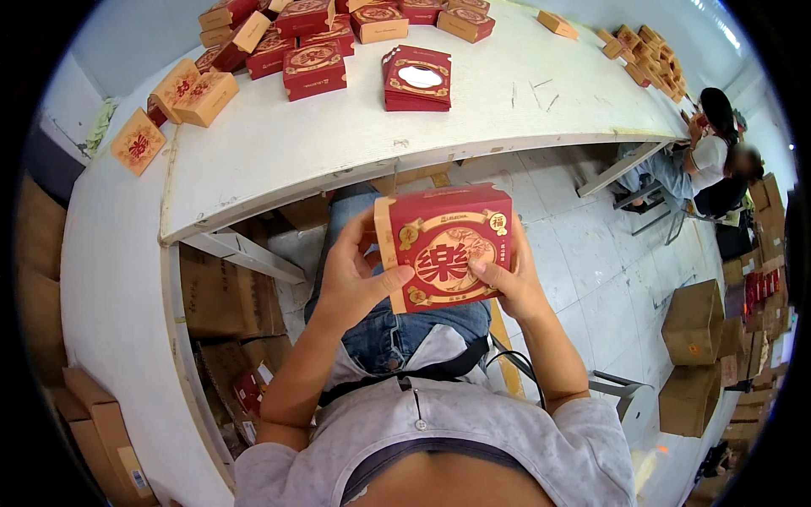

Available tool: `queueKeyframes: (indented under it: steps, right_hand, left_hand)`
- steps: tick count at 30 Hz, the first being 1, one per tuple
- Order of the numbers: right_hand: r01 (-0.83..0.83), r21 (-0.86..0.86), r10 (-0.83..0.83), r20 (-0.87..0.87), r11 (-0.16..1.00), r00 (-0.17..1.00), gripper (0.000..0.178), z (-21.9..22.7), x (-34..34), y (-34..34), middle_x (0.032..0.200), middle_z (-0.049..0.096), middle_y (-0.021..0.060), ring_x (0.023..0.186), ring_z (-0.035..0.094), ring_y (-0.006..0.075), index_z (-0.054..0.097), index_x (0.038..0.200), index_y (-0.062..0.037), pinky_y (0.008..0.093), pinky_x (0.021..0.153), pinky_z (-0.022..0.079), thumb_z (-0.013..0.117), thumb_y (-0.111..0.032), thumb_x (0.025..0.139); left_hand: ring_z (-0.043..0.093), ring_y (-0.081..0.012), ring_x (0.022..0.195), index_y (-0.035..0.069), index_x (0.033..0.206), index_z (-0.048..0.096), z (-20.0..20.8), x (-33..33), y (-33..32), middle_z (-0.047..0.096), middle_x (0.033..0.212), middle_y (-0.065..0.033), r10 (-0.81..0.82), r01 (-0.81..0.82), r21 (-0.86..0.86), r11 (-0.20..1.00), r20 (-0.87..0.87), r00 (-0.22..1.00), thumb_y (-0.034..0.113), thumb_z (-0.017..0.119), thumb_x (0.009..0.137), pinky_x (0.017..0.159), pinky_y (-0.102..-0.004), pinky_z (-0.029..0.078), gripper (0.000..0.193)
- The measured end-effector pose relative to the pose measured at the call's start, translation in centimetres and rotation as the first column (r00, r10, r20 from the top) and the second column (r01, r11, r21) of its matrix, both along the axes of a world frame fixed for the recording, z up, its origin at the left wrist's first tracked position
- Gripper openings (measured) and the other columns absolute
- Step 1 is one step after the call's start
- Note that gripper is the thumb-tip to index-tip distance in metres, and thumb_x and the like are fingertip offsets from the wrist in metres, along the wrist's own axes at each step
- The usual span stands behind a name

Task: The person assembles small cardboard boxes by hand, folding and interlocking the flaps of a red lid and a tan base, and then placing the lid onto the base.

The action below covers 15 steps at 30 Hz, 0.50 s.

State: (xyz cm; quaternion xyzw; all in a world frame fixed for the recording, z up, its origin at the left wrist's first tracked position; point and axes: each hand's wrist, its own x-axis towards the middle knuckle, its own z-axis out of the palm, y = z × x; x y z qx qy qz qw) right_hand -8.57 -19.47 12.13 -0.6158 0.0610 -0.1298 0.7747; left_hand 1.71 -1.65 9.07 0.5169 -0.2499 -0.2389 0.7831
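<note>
- I see one rectangular red-and-gold cardboard box above a blue denim lap.
- Bare left hand and right hand pinch its opposite sides.
- One stack of flat red pieces lies beyond.

1 wide fisheye head view looks steeply down from close above the 2 bare hands, facing the white, flat tabletop beyond them.
</note>
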Motion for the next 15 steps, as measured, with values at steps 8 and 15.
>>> queueKeyframes:
  steps: [8, 15]
  right_hand:
    - [0.045, -0.542, 0.192, 0.373, 0.839, 0.908, 0.081, 2.3, -1.0, -2.0, 0.111, 0.05, 0.0156, 0.105, 0.049, 0.0256, 0.027, 0.132, -0.006, 0.0391, 0.089, 0.038, 0.074, -0.015, 0.066]
    - [0.474, -0.82, 0.508, 0.572, 0.321, 0.644, 0.052, 5.0, -2.8, -1.8, 0.104, 0.054, 0.0088, 0.078, 0.055, 0.0244, 0.041, 0.124, -0.0243, 0.0377, 0.065, 0.034, 0.049, -0.051, 0.08]
  left_hand:
    - [0.051, -0.0198, 0.105, 0.007, 0.12, 0.044, 3.3, 0.8, 1.5, 0.052, 0.112, -0.0076, -0.043, -0.008, 0.089, 0.996, 0.558, 0.829, 0.007, 0.078, 0.061, 0.09, -0.0326, 0.04, 0.068]
    - [0.058, -0.0247, 0.097, 0.014, 0.099, 0.046, 6.6, 0.7, 2.6, 0.055, 0.103, -0.0075, 0.137, -0.047, -0.129, 0.99, 0.954, 0.266, 0.004, 0.069, 0.068, 0.087, -0.0452, 0.042, 0.04]
